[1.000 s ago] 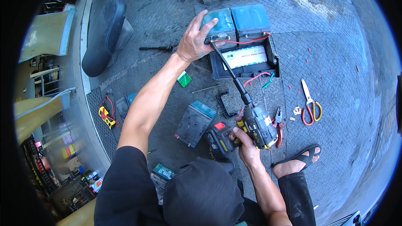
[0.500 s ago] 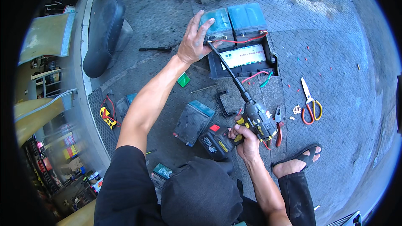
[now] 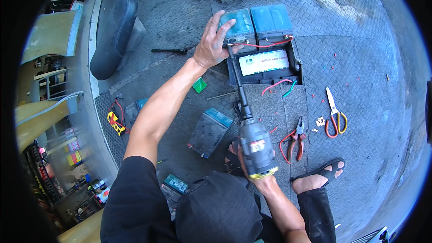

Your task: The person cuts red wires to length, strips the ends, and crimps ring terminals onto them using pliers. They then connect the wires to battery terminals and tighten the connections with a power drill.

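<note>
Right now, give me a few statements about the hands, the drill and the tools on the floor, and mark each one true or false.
1. The left hand rests on a blue battery. True.
2. The right hand grips a power drill whose long bit reaches toward the battery. True.
3. The scissors are held in the left hand. False: they lie on the metal floor, to the right of the drill.
4. The red-handled pliers lie on the floor between the drill and the scissors. True.
5. The black seat lies to the right of the batteries. False: it lies to their left.
6. The person's foot is bare. False: it wears a black sandal.
</note>
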A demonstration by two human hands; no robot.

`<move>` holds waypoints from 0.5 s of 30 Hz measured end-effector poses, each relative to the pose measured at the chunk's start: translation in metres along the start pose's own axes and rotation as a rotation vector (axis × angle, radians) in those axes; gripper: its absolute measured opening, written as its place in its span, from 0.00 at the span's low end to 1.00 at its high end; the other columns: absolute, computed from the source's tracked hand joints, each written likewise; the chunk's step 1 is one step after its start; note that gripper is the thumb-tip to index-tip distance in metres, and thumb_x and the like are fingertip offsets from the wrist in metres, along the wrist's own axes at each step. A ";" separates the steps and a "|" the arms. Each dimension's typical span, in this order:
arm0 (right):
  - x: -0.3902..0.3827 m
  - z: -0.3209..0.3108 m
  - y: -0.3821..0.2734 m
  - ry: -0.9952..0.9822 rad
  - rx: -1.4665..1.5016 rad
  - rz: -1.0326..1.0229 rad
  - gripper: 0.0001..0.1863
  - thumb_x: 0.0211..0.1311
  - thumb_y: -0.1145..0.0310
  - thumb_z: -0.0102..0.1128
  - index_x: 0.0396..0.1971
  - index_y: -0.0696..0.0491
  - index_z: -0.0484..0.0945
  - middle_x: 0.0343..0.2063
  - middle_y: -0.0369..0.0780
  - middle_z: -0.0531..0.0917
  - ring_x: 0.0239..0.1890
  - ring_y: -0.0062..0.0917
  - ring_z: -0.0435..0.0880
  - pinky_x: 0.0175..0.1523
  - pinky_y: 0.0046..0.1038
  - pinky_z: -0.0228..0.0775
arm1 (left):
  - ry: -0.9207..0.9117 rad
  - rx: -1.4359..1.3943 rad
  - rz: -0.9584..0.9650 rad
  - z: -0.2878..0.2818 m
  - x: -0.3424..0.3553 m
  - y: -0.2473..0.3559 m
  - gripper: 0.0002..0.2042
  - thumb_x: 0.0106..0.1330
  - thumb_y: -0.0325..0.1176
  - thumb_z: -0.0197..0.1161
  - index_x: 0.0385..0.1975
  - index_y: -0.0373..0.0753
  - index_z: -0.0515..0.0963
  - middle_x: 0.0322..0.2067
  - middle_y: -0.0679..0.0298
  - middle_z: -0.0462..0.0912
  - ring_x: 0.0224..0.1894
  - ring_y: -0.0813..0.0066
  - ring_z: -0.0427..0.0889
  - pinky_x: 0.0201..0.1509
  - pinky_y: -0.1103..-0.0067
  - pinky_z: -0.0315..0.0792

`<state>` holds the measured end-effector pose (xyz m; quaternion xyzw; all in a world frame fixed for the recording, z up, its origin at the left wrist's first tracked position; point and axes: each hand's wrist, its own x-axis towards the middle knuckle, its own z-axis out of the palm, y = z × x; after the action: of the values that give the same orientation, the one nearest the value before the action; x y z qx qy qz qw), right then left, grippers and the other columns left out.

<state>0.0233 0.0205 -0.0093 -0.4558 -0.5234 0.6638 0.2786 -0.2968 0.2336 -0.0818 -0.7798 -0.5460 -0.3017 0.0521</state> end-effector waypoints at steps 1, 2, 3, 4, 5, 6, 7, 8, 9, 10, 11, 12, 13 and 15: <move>0.002 -0.002 -0.008 -0.040 -0.082 -0.014 0.19 0.73 0.72 0.66 0.59 0.63 0.78 0.43 0.52 0.89 0.45 0.48 0.92 0.48 0.43 0.85 | 0.004 -0.010 0.004 0.000 0.000 -0.001 0.42 0.57 0.44 0.86 0.70 0.38 0.72 0.71 0.34 0.69 0.69 0.31 0.77 0.71 0.52 0.77; 0.004 -0.011 -0.016 -0.026 -0.271 -0.161 0.21 0.69 0.73 0.65 0.60 0.63 0.78 0.42 0.54 0.88 0.43 0.50 0.91 0.47 0.44 0.84 | 0.008 -0.018 0.006 0.001 0.000 -0.002 0.42 0.57 0.45 0.86 0.70 0.39 0.72 0.71 0.35 0.69 0.69 0.31 0.77 0.71 0.52 0.77; 0.009 -0.017 -0.024 -0.040 -0.398 -0.182 0.23 0.65 0.74 0.66 0.60 0.62 0.77 0.41 0.54 0.87 0.42 0.51 0.90 0.46 0.45 0.83 | 0.011 -0.024 0.008 0.000 0.000 -0.003 0.42 0.57 0.46 0.86 0.70 0.40 0.73 0.71 0.35 0.69 0.69 0.31 0.77 0.71 0.52 0.77; 0.015 -0.026 -0.032 -0.054 -0.523 -0.205 0.25 0.62 0.74 0.66 0.60 0.62 0.77 0.40 0.54 0.87 0.40 0.52 0.89 0.46 0.45 0.82 | 0.011 -0.028 0.008 0.001 0.000 -0.004 0.42 0.57 0.47 0.85 0.70 0.40 0.72 0.71 0.35 0.68 0.69 0.31 0.76 0.71 0.51 0.77; 0.020 -0.034 -0.039 -0.036 -0.605 -0.261 0.27 0.59 0.74 0.66 0.60 0.61 0.77 0.36 0.52 0.85 0.38 0.51 0.87 0.45 0.46 0.80 | 0.008 -0.032 0.003 0.001 -0.001 -0.004 0.42 0.57 0.48 0.85 0.70 0.41 0.72 0.71 0.36 0.68 0.69 0.31 0.76 0.71 0.51 0.77; 0.023 -0.044 -0.046 -0.118 -0.730 -0.193 0.27 0.59 0.76 0.64 0.60 0.61 0.77 0.35 0.50 0.83 0.39 0.48 0.86 0.46 0.45 0.79 | 0.006 -0.042 0.003 0.001 -0.002 -0.004 0.43 0.57 0.50 0.85 0.70 0.42 0.72 0.71 0.36 0.67 0.69 0.31 0.75 0.71 0.50 0.77; 0.028 -0.052 -0.050 -0.148 -0.844 -0.223 0.27 0.58 0.76 0.63 0.61 0.61 0.77 0.34 0.48 0.82 0.39 0.46 0.86 0.46 0.44 0.79 | 0.001 -0.029 0.006 0.002 -0.003 -0.005 0.42 0.58 0.50 0.85 0.71 0.42 0.72 0.71 0.37 0.67 0.68 0.32 0.76 0.70 0.51 0.77; 0.033 -0.058 -0.053 -0.180 -0.960 -0.255 0.28 0.58 0.77 0.62 0.61 0.60 0.77 0.34 0.47 0.81 0.39 0.44 0.86 0.46 0.43 0.79 | -0.001 -0.026 0.001 0.002 -0.003 -0.005 0.42 0.58 0.50 0.85 0.71 0.42 0.72 0.71 0.37 0.67 0.68 0.33 0.76 0.70 0.51 0.78; 0.036 -0.063 -0.054 -0.228 -1.062 -0.269 0.29 0.58 0.77 0.62 0.62 0.61 0.77 0.34 0.45 0.82 0.40 0.41 0.86 0.46 0.40 0.79 | -0.002 -0.027 0.001 0.002 -0.003 -0.005 0.42 0.58 0.51 0.84 0.71 0.42 0.72 0.70 0.37 0.68 0.68 0.33 0.76 0.70 0.51 0.78; 0.039 -0.063 -0.053 -0.241 -1.143 -0.298 0.30 0.57 0.75 0.64 0.62 0.62 0.77 0.33 0.44 0.82 0.39 0.38 0.87 0.46 0.38 0.79 | -0.003 -0.025 0.005 0.001 -0.003 -0.006 0.42 0.58 0.51 0.84 0.71 0.42 0.72 0.70 0.37 0.68 0.68 0.33 0.76 0.70 0.51 0.78; 0.042 -0.063 -0.050 -0.267 -1.156 -0.265 0.29 0.54 0.76 0.65 0.60 0.61 0.77 0.34 0.45 0.83 0.40 0.41 0.88 0.48 0.40 0.79 | 0.002 -0.031 0.003 0.001 -0.003 -0.005 0.42 0.58 0.51 0.84 0.71 0.42 0.72 0.70 0.37 0.68 0.68 0.33 0.76 0.70 0.51 0.78; 0.044 -0.061 -0.046 -0.272 -1.168 -0.265 0.29 0.51 0.77 0.67 0.57 0.60 0.76 0.34 0.46 0.83 0.41 0.43 0.88 0.50 0.42 0.80 | 0.005 -0.036 0.004 0.001 -0.003 -0.005 0.42 0.58 0.51 0.85 0.71 0.42 0.72 0.70 0.37 0.68 0.68 0.33 0.76 0.70 0.51 0.78; 0.045 -0.058 -0.042 -0.284 -1.193 -0.248 0.28 0.49 0.77 0.68 0.54 0.59 0.76 0.33 0.46 0.83 0.40 0.42 0.88 0.49 0.41 0.80 | 0.010 -0.041 0.006 0.000 -0.002 -0.005 0.43 0.58 0.51 0.85 0.71 0.42 0.72 0.70 0.37 0.68 0.68 0.33 0.76 0.70 0.51 0.78; 0.045 -0.052 -0.032 -0.283 -1.243 -0.248 0.22 0.47 0.77 0.69 0.46 0.58 0.76 0.31 0.45 0.83 0.37 0.41 0.89 0.46 0.41 0.82 | 0.011 -0.022 -0.003 0.000 -0.002 -0.004 0.43 0.58 0.52 0.85 0.71 0.42 0.73 0.70 0.36 0.68 0.68 0.32 0.76 0.70 0.50 0.78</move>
<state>0.0469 0.0910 0.0046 -0.3766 -0.8903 0.2536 -0.0343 -0.3002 0.2336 -0.0840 -0.7780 -0.5435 -0.3118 0.0461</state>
